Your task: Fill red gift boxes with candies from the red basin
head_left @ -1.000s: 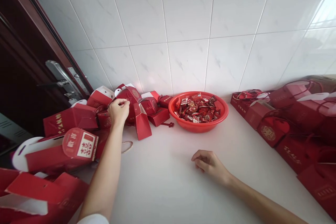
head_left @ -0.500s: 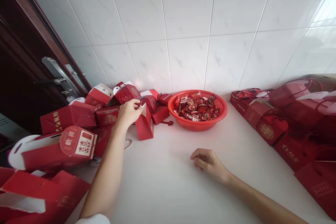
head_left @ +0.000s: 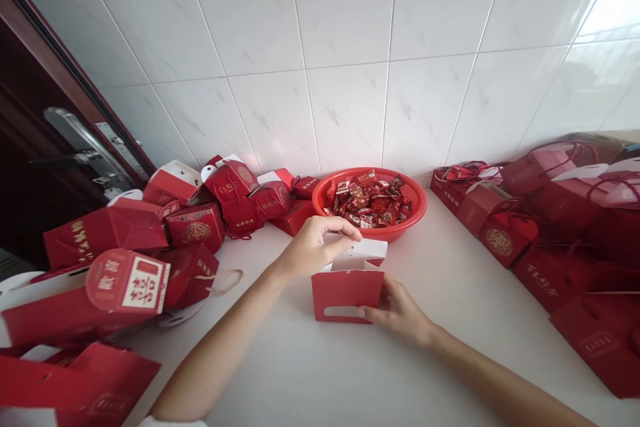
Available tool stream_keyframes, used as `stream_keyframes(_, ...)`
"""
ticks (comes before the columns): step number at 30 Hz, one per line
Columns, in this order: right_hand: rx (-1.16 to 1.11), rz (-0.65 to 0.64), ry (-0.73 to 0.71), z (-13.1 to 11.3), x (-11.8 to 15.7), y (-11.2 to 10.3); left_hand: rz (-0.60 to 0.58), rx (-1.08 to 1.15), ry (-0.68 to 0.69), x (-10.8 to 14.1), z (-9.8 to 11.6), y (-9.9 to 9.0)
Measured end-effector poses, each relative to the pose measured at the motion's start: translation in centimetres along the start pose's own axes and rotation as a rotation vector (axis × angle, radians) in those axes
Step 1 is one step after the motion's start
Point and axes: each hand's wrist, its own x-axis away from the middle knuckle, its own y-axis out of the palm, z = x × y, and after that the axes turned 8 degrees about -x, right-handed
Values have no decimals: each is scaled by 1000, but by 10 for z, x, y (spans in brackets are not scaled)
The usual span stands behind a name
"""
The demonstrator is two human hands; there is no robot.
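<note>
A small red paper gift box [head_left: 345, 290] stands upright on the white tabletop, its top open with the white inside showing. A pale oblong window is cut low in its near side. My left hand [head_left: 320, 245] reaches over the box's left side, fingers closed on its upper edge. At the lower right corner, my right hand [head_left: 403, 310] grips the box, thumb on the near face; its other fingers are partly hidden behind. Just behind the box is a red plastic basket [head_left: 423, 210] holding many red-wrapped candies [head_left: 367, 197].
Red gift boxes and bags [head_left: 195, 227] are heaped along the left, one with a cord handle [head_left: 225, 280] sticking out. More red bags [head_left: 540, 280] line the right side. A tiled wall [head_left: 345, 113] rises behind, and a dark door [head_left: 30, 133] stands at far left.
My left hand has brought the red box from the left heap to the table's middle. My right hand, holding nothing before, now grips its corner. The view has shifted slightly.
</note>
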Motion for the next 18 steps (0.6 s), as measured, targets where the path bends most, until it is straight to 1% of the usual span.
stream_keyframes(2,73,55,-20,-1,-3,-6,-28,93,-41,-8,-2,5)
stream_keyframes(5,200,132,-33,1,-10,-18,-57,155,-127,-21,-12,8)
stream_keyframes(8,147,111,4,6,-15,-24,-80,119,-207,-32,-26,10)
stream_keyframes(10,140,108,19,10,-16,-25,-112,97,-232,-37,-32,9)
stream_keyframes(12,148,105,21,14,-16,-24,-176,104,-223,-40,-33,5)
stream_keyframes(15,112,91,-1,16,-16,-23,-295,141,-181,-46,-29,-8)
stream_keyframes(18,82,84,-14,13,-15,-23,-331,190,-172,-57,-23,-21)
